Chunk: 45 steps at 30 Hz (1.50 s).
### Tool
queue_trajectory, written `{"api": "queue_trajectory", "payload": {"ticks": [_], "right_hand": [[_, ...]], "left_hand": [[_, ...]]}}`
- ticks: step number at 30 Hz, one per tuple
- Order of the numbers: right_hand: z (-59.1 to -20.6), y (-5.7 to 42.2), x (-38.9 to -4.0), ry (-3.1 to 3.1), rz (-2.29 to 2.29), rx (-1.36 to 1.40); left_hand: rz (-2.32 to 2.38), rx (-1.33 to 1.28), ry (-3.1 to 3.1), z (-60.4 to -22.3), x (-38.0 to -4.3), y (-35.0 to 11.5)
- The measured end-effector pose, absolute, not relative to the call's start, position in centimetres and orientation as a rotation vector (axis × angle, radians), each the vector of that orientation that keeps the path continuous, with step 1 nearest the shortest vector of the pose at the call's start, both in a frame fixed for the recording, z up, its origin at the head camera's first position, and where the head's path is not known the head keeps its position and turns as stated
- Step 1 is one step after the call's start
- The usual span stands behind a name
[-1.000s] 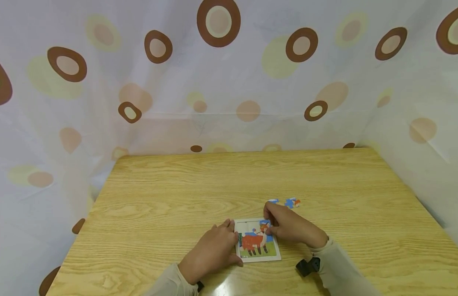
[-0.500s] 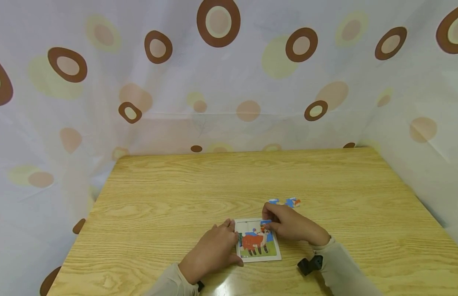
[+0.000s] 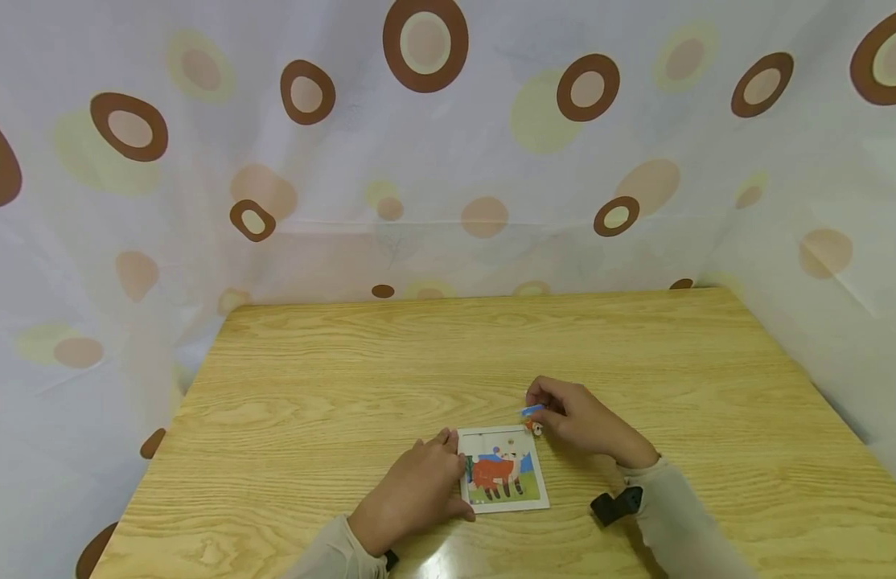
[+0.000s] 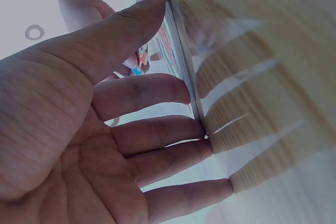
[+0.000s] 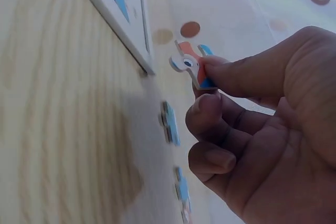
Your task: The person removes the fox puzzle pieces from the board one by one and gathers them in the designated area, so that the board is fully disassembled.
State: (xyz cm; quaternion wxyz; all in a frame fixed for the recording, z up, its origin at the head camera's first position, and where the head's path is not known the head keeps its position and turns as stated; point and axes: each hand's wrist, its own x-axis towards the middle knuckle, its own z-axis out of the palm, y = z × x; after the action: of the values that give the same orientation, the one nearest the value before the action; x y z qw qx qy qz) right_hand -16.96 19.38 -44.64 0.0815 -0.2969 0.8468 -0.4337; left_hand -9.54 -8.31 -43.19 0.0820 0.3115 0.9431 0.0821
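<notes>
A square puzzle board with a white rim lies on the table, a red animal on green grass showing in its fitted part. Along its top the tray is bare. My left hand rests at the board's left side; in the left wrist view its straight fingertips touch the table and the board's edge. Beyond the top right corner, my right hand pinches a jigsaw piece between thumb and forefinger. That piece is orange and blue with a printed eye, and is lifted clear of the board.
Two loose blue jigsaw pieces, one nearer and one farther, lie on the wooden table by my right hand; the hand hides them in the head view. A patterned curtain stands behind the table.
My right hand has lifted the jigsaw piece from the board's top right corner and moved it away, up and to the right. The left hand and board have stayed in place.
</notes>
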Motion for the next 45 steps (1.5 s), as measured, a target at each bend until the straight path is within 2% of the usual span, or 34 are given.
{"api": "queue_trajectory", "payload": {"ticks": [24,45], "right_hand": [[-43.1,27.3,-18.4,2.703,-1.326,-0.528],[-45.3,29.1,-19.0,2.965,-1.002,-0.351]], "left_hand": [[0.256,0.936,2.812,-43.0,-9.5,-8.3],[0.258,0.929,2.804,-43.0,-9.4,-8.3]]}}
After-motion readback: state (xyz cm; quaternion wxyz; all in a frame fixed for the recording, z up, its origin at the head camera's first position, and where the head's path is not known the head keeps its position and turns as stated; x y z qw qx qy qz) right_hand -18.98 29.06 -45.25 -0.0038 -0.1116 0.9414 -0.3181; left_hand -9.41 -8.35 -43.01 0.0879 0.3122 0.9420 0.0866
